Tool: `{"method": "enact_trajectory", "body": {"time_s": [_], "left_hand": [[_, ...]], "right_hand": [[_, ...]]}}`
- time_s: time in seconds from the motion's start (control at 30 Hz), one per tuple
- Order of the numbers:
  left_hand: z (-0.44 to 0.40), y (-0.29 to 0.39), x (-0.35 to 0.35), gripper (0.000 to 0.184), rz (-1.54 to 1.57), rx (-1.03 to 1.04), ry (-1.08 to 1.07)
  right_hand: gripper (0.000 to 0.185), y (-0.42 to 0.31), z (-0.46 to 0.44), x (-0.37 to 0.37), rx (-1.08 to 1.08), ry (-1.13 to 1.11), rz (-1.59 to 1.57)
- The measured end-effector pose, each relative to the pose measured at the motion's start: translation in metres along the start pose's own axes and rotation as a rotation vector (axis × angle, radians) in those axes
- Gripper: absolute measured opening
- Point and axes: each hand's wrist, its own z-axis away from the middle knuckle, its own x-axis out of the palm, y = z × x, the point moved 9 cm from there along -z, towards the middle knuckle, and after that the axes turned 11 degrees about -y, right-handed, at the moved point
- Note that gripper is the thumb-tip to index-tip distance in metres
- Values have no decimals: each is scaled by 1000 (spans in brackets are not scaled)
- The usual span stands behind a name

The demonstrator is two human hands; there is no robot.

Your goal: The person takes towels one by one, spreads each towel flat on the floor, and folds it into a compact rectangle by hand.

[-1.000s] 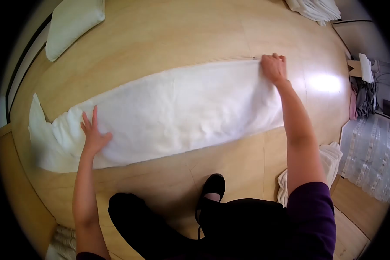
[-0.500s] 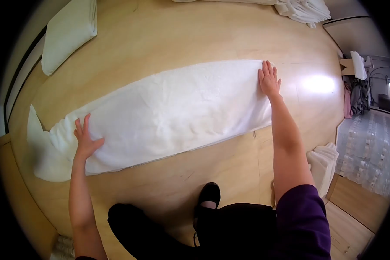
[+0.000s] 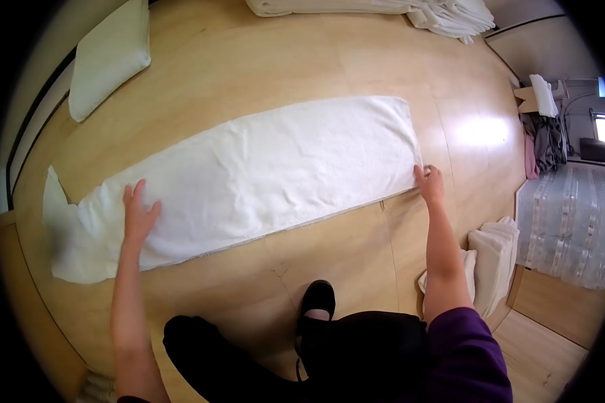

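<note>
A long white cloth point(image 3: 275, 168) lies spread across the wooden floor, slightly wrinkled, its left end bunched and folded over. On its left part rests my left hand point(image 3: 140, 216), fingers spread and nothing gripped. At the right end, my right hand point(image 3: 432, 183) is at the near corner, its fingers curled and pinching the edge of the cloth. The far right corner of the cloth lies flat, apart from either hand.
A folded white cloth point(image 3: 111, 57) leans at the far left wall. More white cloths point(image 3: 450, 17) lie at the back. Folded white cloths point(image 3: 494, 258) stand at the right, near clear plastic-wrapped bottles point(image 3: 565, 228). My black shoe point(image 3: 318, 300) is on the floor in front.
My right hand has moved from the far right corner of the cloth down to the near right corner, and its fingers have curled in. My left hand has stayed nearly in place.
</note>
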Motion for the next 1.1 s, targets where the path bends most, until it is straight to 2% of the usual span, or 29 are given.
{"method": "enact_trajectory", "body": {"time_s": [0.03,0.1,0.13,0.17,0.23,0.27,0.33,0.37,0.4,0.43,0.5,0.53,0.63,0.67,0.77,0.83,0.87,0.97,1.0,1.03,1.07,1.1], "left_hand": [[1,17,-3,66,60,99,97],[9,83,10,43,514,137,-4],[13,109,31,40,857,3,-229],[23,137,54,39,1197,-136,-455],[27,187,72,41,1532,-77,-652],[26,204,74,43,1635,-55,-676],[24,227,73,47,1815,-7,-726],[24,235,72,48,1890,19,-754],[24,239,69,49,1964,47,-784],[23,229,72,50,1963,28,-746],[25,202,84,51,1955,-18,-667],[26,179,89,56,1771,-142,-541],[32,116,106,49,1360,-214,-232],[41,109,103,40,1417,-222,-99],[72,107,108,36,1241,-217,-81],[83,84,133,34,1185,-321,-112],[86,79,136,33,1159,-368,-125],[83,80,116,39,841,-388,-201],[83,84,112,40,735,-395,-316],[84,84,104,40,628,-411,-417],[91,76,97,41,520,-450,-500],[93,70,83,40,365,-411,-384]], "right_hand": [[56,4,-1,6,17,-53,-89],[51,13,8,37,141,-205,-795],[48,9,16,55,209,-286,-1148],[46,-7,22,50,111,-232,-1260],[43,-62,56,21,-94,-117,-1479],[42,-111,97,-11,-304,-76,-1387],[40,-167,145,-19,-577,-73,-1077],[46,-213,204,-40,-1053,206,-612],[61,-255,262,-42,-1317,122,-478],[72,-280,295,-31,-1376,161,48],[69,-288,286,-3,-1317,31,36],[67,-287,269,10,-1247,16,-14],[61,-298,234,37,-1104,-15,-72],[60,-308,237,41,-1098,-9,-32],[57,-331,239,60,-1086,68,78],[56,-333,229,89,-1082,135,209],[51,-331,223,97,-1091,95,203],[47,-330,210,99,-1159,28,51],[45,-327,210,84,-1264,58,-188],[47,-317,205,74,-1184,91,-277],[47,-298,180,85,-980,102,-408],[48,-277,153,108,-935,-60,-662]]}}
